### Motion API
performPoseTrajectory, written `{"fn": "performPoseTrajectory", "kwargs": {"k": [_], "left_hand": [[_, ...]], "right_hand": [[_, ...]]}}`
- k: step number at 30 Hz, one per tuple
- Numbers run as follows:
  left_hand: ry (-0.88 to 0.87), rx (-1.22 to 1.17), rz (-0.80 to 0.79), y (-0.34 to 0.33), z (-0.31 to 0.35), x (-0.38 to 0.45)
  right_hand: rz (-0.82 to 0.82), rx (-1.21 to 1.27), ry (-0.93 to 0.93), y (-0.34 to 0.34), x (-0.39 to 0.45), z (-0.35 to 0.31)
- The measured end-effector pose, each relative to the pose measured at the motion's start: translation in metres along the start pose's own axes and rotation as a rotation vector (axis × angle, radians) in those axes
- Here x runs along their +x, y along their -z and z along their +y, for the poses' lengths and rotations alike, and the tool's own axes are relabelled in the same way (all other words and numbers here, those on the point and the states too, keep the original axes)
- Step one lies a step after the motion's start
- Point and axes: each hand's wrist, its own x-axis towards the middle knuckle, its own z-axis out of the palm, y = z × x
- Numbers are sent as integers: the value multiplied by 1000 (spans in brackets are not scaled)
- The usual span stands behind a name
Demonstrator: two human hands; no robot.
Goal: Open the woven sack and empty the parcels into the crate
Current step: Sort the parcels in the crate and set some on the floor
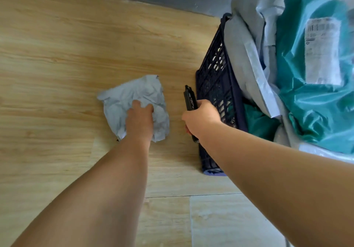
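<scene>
The left hand (140, 115) is down on a crumpled grey parcel (134, 105) on the wooden floor (67, 55), its fingers curled into the wrapper's near edge so that it grips the plastic. Just to its right, the right hand (201, 117) is clenched round a black utility knife (190, 101), whose long axis points away from the person, its tip standing clear above the knuckles. Further right again, close beside the knife hand, stands the dark blue lattice crate (216, 82), already heaped with grey and teal parcels (316, 93); one teal bag carries a white shipping label (322, 51). No woven sack can be made out with certainty. This stray parcel looks like the one left outside, so the crate seems nearly filled. The parcel lies on the far side of the knife hand from the crate, so the left hand, the one holding it, would have to carry it rightward across that hand to drop it in.
</scene>
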Motion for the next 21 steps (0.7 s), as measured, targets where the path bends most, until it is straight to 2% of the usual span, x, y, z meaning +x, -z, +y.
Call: {"fn": "performPoseTrajectory", "kwargs": {"k": [2,4,7,9,13,18,21], "left_hand": [[20,-99,128,14,2,-1],[-11,-295,328,40,19,3],[-61,-593,577,107,72,10],[-171,-663,616,152,114,10],[-431,-603,669,201,189,-5],[-568,-513,686,222,252,-30],[-693,-436,681,219,295,-53]], "right_hand": [[-11,26,101,14,-15,-2],[22,48,222,29,-30,-8],[188,71,422,61,-48,-21],[329,108,486,86,-55,-31],[509,297,454,135,-59,-41],[719,518,436,208,-59,-26],[797,614,362,254,-51,-4]]}}
